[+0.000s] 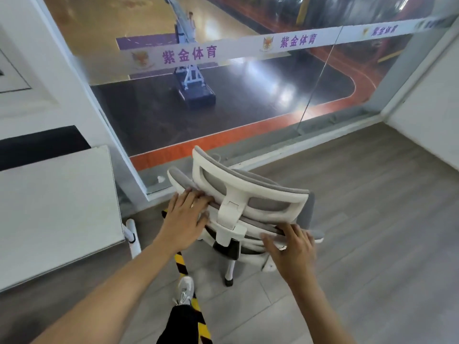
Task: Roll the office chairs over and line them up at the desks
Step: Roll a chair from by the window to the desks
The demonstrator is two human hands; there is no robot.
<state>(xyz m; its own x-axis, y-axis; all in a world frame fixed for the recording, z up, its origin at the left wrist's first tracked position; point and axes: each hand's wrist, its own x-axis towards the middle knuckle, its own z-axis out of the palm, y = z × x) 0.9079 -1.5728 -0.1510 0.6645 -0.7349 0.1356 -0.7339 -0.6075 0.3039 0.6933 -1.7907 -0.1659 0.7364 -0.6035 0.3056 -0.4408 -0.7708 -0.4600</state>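
- One office chair, white frame with grey padding, at the centre of the frame.
- One white bench at the left edge.
- Two hands: the left hand and the right hand, both at lower centre.
- One shoe, pale, at the bottom centre.
- One yellow-and-black striped tape line on the floor.
- One basketball hoop stand behind the glass, upper centre.

White-framed office chair with grey mesh back and headrest, upright, seen from behind, just beyond both hands, which grip its back's top edge.
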